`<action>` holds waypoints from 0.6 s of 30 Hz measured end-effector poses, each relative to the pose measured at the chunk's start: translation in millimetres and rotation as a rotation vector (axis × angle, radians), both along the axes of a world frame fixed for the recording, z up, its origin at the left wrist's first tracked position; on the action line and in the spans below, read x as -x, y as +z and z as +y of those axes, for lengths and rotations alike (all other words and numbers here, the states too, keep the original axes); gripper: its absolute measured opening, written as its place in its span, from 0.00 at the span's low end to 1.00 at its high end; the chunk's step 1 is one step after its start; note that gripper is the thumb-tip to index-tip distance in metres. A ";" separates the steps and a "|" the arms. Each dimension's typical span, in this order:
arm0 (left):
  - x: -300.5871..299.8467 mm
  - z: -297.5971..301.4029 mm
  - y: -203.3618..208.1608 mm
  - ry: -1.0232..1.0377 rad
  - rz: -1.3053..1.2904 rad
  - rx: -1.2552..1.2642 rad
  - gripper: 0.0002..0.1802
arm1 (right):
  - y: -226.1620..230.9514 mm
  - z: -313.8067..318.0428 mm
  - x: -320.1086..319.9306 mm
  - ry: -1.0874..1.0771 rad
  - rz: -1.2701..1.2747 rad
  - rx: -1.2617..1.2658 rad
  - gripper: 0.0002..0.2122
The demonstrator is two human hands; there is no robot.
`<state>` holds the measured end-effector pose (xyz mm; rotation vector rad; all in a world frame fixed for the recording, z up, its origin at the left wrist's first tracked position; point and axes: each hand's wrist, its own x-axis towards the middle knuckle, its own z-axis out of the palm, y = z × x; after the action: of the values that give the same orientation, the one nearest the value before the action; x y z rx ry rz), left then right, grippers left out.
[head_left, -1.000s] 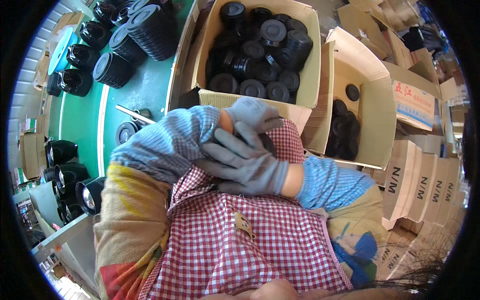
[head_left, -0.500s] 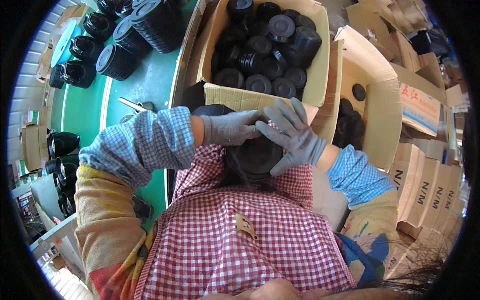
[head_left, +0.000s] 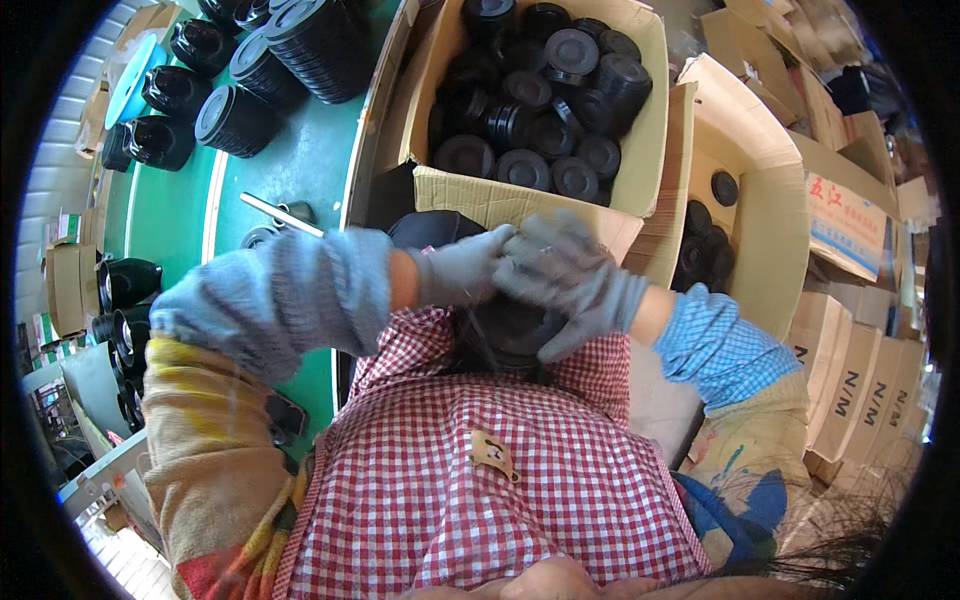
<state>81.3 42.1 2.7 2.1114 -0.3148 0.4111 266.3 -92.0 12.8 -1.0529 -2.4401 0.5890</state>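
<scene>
In front of my lap is a black round object (head_left: 508, 330), partly covered by my hands. My left hand (head_left: 462, 266), in a grey glove, reaches over its far side with its fingers together; its fingertips meet the right hand's fingers. My right hand (head_left: 572, 285), also gloved in grey, lies over the object's far right side, with the thumb apart and lower down. Motion smears the right fingers, and anything between the two hands is hidden. Just beyond my left hand is another dark rounded shape (head_left: 432, 226).
Beyond my hands stands a cardboard box (head_left: 530, 203) full of black lids and round parts. To its right, a second box (head_left: 765, 240) contains several black discs. On the green table (head_left: 265, 185) at left are stacked black lids (head_left: 235, 120) and glossy black pots (head_left: 160, 142).
The right hand's spread fingers have bent and moved left onto the left hand's fingertips. The left hand has shifted only slightly.
</scene>
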 end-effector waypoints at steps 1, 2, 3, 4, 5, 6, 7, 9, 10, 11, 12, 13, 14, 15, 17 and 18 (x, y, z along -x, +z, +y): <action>-3.4 -4.1 -12.7 -0.045 -0.277 -0.092 0.16 | -2.5 4.2 12.8 0.152 0.013 -0.044 0.37; 2.1 -6.2 -28.8 0.142 0.197 0.288 0.17 | -1.1 0.6 29.7 0.133 -0.008 -0.165 0.35; 1.2 -5.2 -27.7 0.228 0.475 0.367 0.18 | 0.2 -4.2 44.9 0.066 -0.028 -0.157 0.32; -2.1 -4.4 -13.8 0.321 0.750 0.436 0.19 | 7.2 -8.8 58.1 -0.002 -0.053 -0.151 0.29; -15.9 0.3 0.1 0.316 0.811 0.202 0.20 | 11.6 -12.9 72.5 -0.071 -0.077 -0.146 0.27; -30.8 3.0 -0.7 0.206 0.825 0.049 0.21 | 14.3 -15.7 89.1 -0.143 -0.072 -0.133 0.25; -34.4 2.6 0.6 0.201 0.867 -0.004 0.21 | 15.1 -15.7 91.0 -0.167 -0.086 -0.124 0.26; -42.9 7.2 4.6 0.186 0.945 -0.123 0.20 | 13.2 -11.8 87.9 -0.225 -0.120 -0.114 0.29; -39.3 9.3 22.7 0.185 0.965 -0.091 0.16 | 7.3 -13.0 70.1 -0.164 -0.047 -0.175 0.30; -30.1 8.2 30.0 0.212 0.871 -0.024 0.16 | 7.5 -13.3 49.3 -0.105 0.036 -0.222 0.31; -16.7 4.2 33.5 0.234 0.780 0.047 0.15 | 4.5 -6.8 20.4 -0.021 -0.074 -0.195 0.32; -10.5 2.6 24.1 0.202 0.594 0.077 0.16 | -1.0 -1.2 11.4 0.051 -0.094 -0.157 0.33; -3.7 0.6 15.2 0.168 0.404 0.097 0.18 | -6.5 5.0 2.2 0.128 -0.110 -0.115 0.34; 1.7 -0.5 7.4 0.123 0.212 0.099 0.20 | -9.2 7.4 2.8 0.169 -0.061 -0.062 0.35; -6.3 -3.5 -12.1 -0.017 -0.377 -0.074 0.21 | -13.7 10.4 6.0 0.247 0.036 0.043 0.36; 1.0 -9.1 -11.6 -0.008 0.098 0.150 0.21 | -12.7 5.7 13.6 0.207 0.004 -0.006 0.35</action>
<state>80.3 33.0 -8.9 1.9752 -0.2284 0.3157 252.7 -86.3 0.2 -0.8015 -2.5642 0.6466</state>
